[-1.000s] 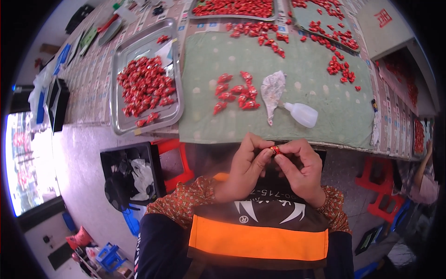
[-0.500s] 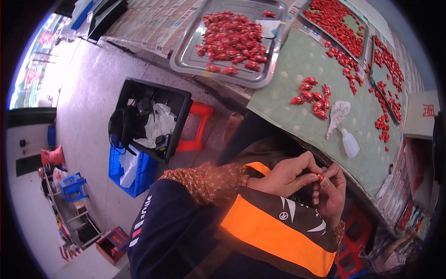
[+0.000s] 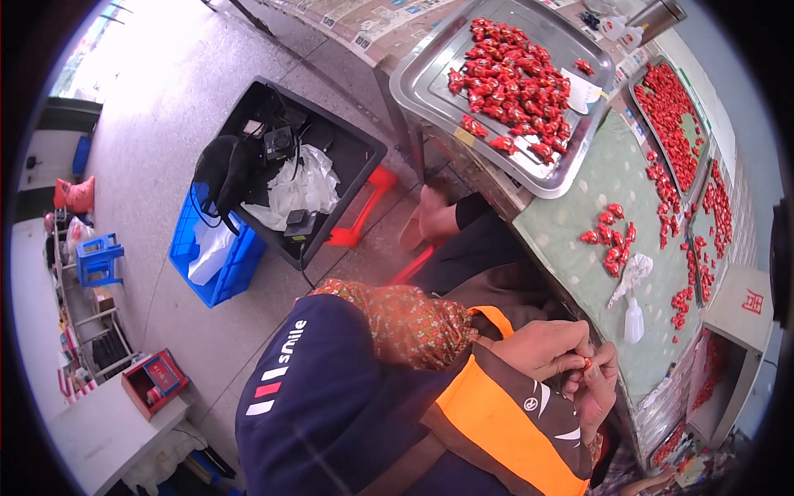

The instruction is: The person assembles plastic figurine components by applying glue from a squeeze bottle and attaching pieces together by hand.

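My left hand (image 3: 542, 347) and my right hand (image 3: 597, 388) meet over my lap, beside the table edge. Between their thumbs and fingertips they pinch a small red piece (image 3: 588, 363), mostly covered by the fingers. Both hands are closed. On the green cloth (image 3: 571, 219) just beyond them lies a loose group of shiny red pieces (image 3: 612, 240). Next to that group are a crumpled white tissue (image 3: 633, 277) and a small white bottle (image 3: 633, 322). Farther off, a steel tray (image 3: 434, 83) bears a heap of red pieces (image 3: 513, 78) and a white scrap.
More trays of red pieces (image 3: 668, 116) line the table's right side, near a grey box (image 3: 748, 302). A metal flask (image 3: 662, 16) is at the back. Left on the floor stand a black crate (image 3: 356, 161) holding devices and white plastic, a blue crate (image 3: 223, 277) and a red stool (image 3: 368, 207).
The view has turned, so the table and trays sit farther right and the black crate shows more fully. Both hands keep their pinch on the small red piece.
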The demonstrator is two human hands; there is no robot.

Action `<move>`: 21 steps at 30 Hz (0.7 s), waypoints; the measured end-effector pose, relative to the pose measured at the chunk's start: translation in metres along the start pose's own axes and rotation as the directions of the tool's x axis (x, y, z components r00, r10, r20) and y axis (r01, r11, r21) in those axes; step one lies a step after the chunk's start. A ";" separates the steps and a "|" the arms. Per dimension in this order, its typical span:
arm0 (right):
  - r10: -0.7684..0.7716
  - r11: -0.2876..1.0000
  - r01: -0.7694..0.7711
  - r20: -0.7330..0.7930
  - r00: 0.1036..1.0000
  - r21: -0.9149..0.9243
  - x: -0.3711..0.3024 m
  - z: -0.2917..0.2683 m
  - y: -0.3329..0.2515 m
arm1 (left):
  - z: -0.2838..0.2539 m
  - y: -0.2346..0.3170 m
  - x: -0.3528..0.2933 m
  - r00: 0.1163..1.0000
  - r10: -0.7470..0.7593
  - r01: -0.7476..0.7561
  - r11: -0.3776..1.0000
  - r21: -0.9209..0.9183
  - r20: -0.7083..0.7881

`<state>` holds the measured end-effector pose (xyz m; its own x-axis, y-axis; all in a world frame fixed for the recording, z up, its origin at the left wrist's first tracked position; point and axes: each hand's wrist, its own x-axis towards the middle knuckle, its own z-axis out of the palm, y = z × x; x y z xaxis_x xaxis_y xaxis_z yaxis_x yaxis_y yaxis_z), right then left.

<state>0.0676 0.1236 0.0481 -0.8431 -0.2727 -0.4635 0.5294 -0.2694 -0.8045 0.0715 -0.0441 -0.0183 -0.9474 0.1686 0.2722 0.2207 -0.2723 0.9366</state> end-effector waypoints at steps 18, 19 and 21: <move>0.023 0.999 -0.025 -0.048 0.999 -0.048 0.010 0.014 -0.006 | -0.011 -0.003 0.006 0.999 0.033 -0.033 0.999 0.013 -0.019; 0.022 0.999 -0.024 -0.049 0.999 -0.041 0.010 0.014 -0.005 | -0.010 -0.003 0.006 0.999 0.034 -0.033 0.999 0.014 -0.017; 0.018 0.999 -0.020 -0.050 0.999 -0.041 0.009 0.016 -0.005 | -0.009 -0.004 0.005 0.998 0.058 -0.058 0.998 0.006 -0.022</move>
<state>0.0586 0.1080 0.0540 -0.8371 -0.2313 -0.4958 0.5418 -0.2253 -0.8097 0.0641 -0.0506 -0.0230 -0.9378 0.1311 0.3214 0.2768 -0.2762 0.9204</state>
